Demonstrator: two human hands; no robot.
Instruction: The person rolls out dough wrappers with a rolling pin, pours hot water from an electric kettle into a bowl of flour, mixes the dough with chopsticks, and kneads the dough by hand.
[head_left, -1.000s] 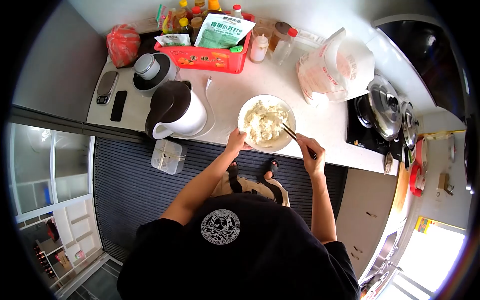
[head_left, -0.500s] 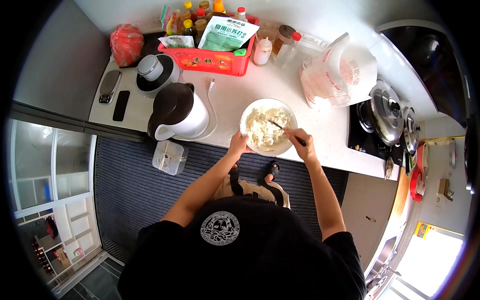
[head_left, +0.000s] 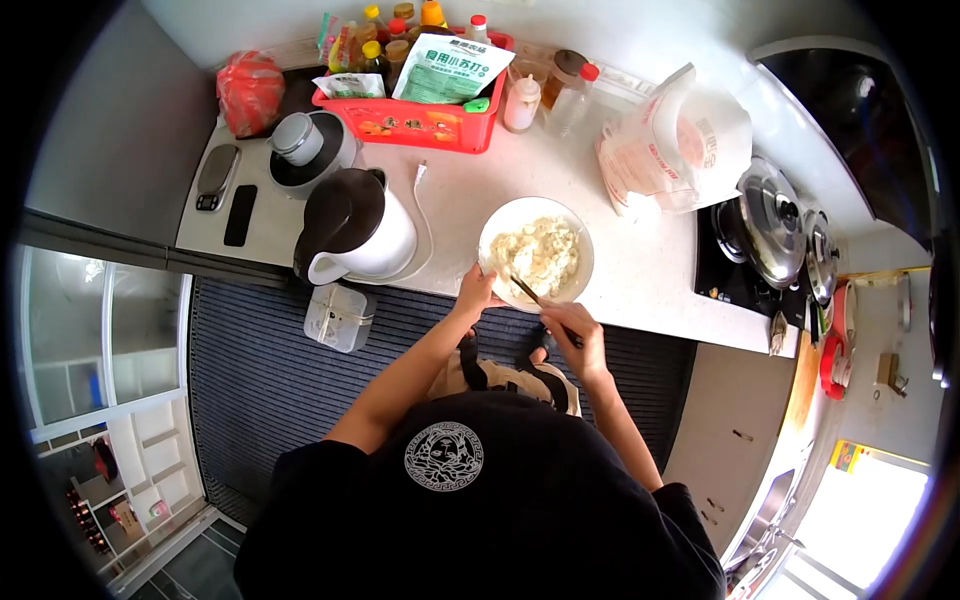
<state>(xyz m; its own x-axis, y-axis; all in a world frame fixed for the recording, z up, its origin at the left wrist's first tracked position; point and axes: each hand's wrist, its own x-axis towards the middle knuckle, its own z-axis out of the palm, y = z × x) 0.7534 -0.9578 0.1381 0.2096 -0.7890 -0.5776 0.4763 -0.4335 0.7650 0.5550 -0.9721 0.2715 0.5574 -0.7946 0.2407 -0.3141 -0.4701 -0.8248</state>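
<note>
A white bowl [head_left: 502, 219] at the counter's front edge contains a lumpy, pale, flour-like mixture [head_left: 545, 254]. My left hand [head_left: 476, 291] grips the bowl's near left rim, its fingers partly hidden beneath it. Closed around dark chopsticks [head_left: 527, 292], my right hand [head_left: 578, 338] is just past the bowl's near right rim. The chopstick tips reach into the near left side of the mixture.
Left of the bowl stand an electric kettle [head_left: 385, 235] and its cord. A red basket [head_left: 420, 125] of bottles and packets is behind. To the right are a large plastic bag [head_left: 640, 165] and a lidded pot [head_left: 768, 225] on the stove.
My right hand has moved left and toward my body, bringing the chopsticks from the middle of the mixture to its near left side. My left hand stays on the bowl.
</note>
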